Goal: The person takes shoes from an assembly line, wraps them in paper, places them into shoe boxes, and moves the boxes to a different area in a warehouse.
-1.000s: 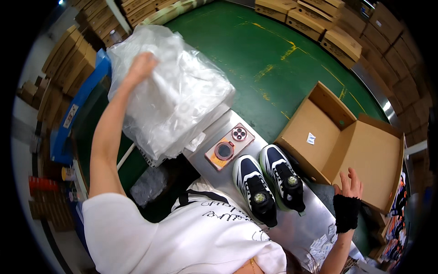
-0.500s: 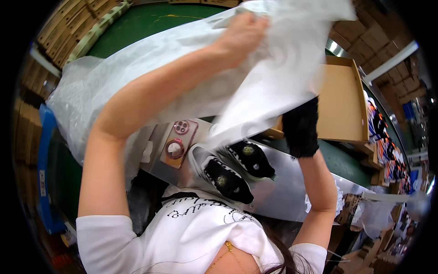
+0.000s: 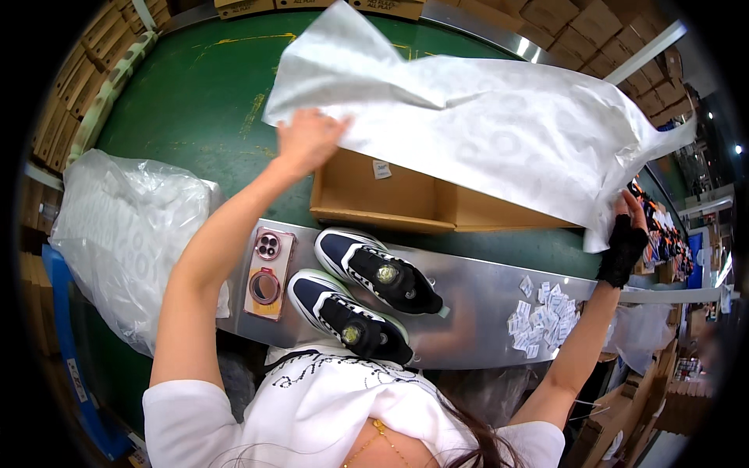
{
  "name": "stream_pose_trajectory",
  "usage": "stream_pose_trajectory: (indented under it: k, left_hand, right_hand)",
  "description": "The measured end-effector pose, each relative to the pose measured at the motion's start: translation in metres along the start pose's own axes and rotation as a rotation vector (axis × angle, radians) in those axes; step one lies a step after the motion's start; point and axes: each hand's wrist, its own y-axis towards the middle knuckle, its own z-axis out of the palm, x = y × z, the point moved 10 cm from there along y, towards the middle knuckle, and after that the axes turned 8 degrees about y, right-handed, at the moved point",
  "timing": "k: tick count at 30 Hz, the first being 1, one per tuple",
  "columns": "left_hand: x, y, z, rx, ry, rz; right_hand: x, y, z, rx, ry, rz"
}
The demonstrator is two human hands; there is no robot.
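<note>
A large white sheet of wrapping paper (image 3: 484,109) spreads over an open brown cardboard shoebox (image 3: 382,199) and hides much of its inside. My left hand (image 3: 308,140), slightly blurred, is at the sheet's near left edge with fingers apart. At the sheet's right end, my right hand (image 3: 630,212), with a black cuff (image 3: 622,253) on the wrist, pinches the paper. Closer to me, two dark navy and black sneakers with white soles, a farther shoe (image 3: 374,269) and a nearer shoe (image 3: 347,316), rest side by side on a metal ledge (image 3: 460,335).
A phone (image 3: 269,273) with a ring on its back lies left of the shoes. Small white packets (image 3: 544,320) are heaped on the ledge at right. A plastic-wrapped stack of paper (image 3: 129,226) stands on the green table (image 3: 203,101) at left. More shoes (image 3: 663,226) line the far right.
The paper sheet has swung from the left, over the stack, to the right above the shoebox. My left hand has come down and loosened; my right hand has moved outward to the right.
</note>
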Motion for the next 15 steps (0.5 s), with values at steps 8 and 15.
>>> stream_pose_trajectory:
  k: [8, 15]
  left_hand:
    - [0.113, -0.018, 0.08, 0.231, -1.405, -0.915]
    - [0.05, -0.002, 0.091, 0.131, -1.593, -0.496]
  right_hand:
    - [-0.014, -0.151, 0.061, 0.129, 0.696, 0.092]
    - [0.115, -0.387, 0.218, 1.069, -0.241, -0.906]
